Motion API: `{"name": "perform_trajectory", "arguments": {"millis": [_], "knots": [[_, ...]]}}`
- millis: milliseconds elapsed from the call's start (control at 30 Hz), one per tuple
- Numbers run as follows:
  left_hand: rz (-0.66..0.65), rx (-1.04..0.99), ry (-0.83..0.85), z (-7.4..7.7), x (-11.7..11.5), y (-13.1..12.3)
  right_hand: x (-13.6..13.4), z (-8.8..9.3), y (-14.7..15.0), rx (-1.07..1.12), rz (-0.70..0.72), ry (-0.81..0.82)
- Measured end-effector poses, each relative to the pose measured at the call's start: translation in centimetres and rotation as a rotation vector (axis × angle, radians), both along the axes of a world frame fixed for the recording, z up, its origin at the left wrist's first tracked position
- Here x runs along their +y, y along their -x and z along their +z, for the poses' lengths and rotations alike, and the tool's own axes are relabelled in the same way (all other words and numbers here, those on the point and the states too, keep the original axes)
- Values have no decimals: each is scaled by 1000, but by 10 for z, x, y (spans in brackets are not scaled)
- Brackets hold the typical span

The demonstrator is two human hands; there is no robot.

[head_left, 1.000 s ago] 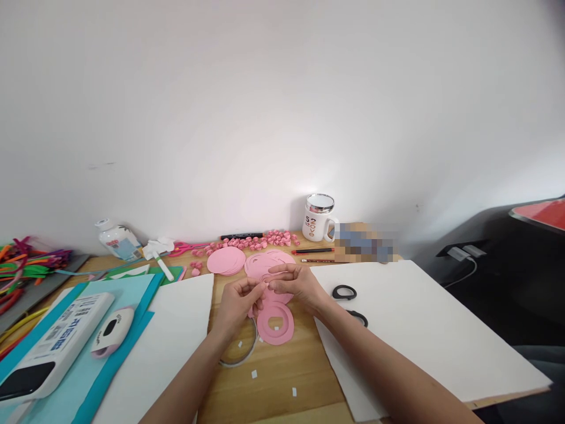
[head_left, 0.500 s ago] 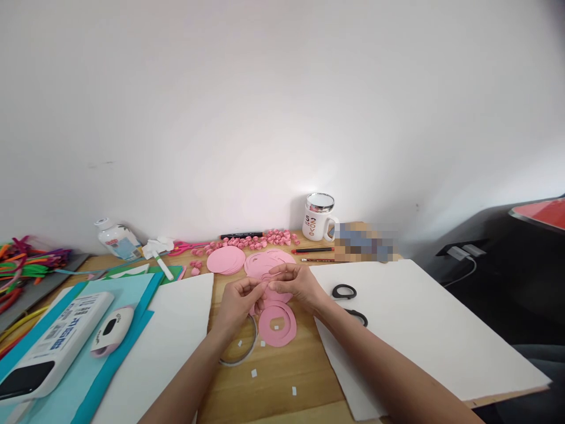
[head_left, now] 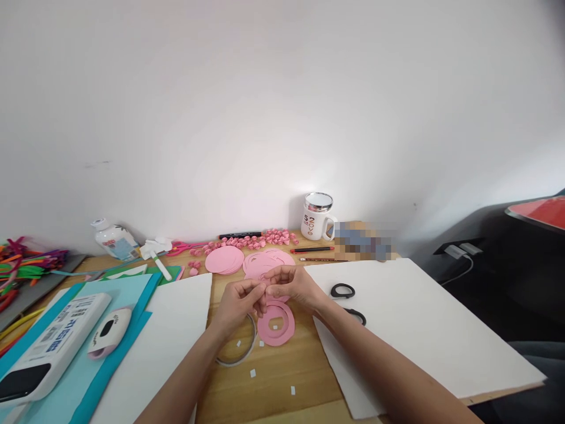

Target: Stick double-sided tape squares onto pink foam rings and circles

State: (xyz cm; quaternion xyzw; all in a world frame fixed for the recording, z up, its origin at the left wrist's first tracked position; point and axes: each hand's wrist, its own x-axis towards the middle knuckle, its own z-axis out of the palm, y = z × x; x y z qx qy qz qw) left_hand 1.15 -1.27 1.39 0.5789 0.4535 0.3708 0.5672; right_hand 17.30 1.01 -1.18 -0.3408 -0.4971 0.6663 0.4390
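My left hand (head_left: 238,301) and my right hand (head_left: 293,284) meet fingertip to fingertip above the wooden desk (head_left: 282,377). Both pinch a thin strip of pink paper (head_left: 266,288) between them. Just below the hands lies a pink paper ring (head_left: 276,323) with a small white square in its hole. A roll of clear tape (head_left: 241,347) rests under my left wrist. Behind the hands lie cut pink discs (head_left: 225,259) and a pile of pink spiral cut-outs (head_left: 265,262).
Black scissors (head_left: 348,301) lie on a white sheet (head_left: 424,330) at the right. A white mug (head_left: 316,217), pencils (head_left: 313,250) and small pink rolled pieces (head_left: 265,238) line the back. At the left are blue paper (head_left: 106,294), a white case (head_left: 53,347), a punch (head_left: 109,331) and a glue bottle (head_left: 113,240).
My hands have stayed together working the pink strip, drifting slightly left and closer. The pink ring below is more exposed than a second ago.
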Motion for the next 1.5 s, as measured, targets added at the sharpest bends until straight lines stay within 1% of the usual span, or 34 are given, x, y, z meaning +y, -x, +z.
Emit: {"name": "perform_trajectory", "arguments": {"millis": [167,300,400,600,700,767,867,933,1033,1167,1267,1333,1500], "knots": [[-86,-87,60,-3,1,3,-1,1,0,-5,55,15],[-133,-140,107,-1,0,2,-2,1,2,31,111,4],[-165,-148,132,0,-2,1,-4,2,4,13,154,-29],[-208,-119,162,2,-4,3,-9,7,7,-42,182,-123],[-175,-111,174,1,-5,2,-9,6,9,-62,148,-168],[-122,-111,175,0,-4,0,-9,5,10,-49,114,-179],[-27,-144,126,-1,-4,-3,-9,6,9,-9,82,-156],[28,-171,76,-1,-3,-4,-8,9,8,23,94,-141],[71,-159,28,-1,-1,-3,-8,12,7,54,118,-142],[96,-84,25,-1,-1,-1,-8,8,9,10,38,-162],[87,-72,23,0,-1,-1,-7,3,11,-45,-40,-200],[68,-78,21,2,-2,-1,-7,3,12,-75,-107,-266],[22,-135,44,4,-1,1,-7,5,9,-221,-256,-520]]}}
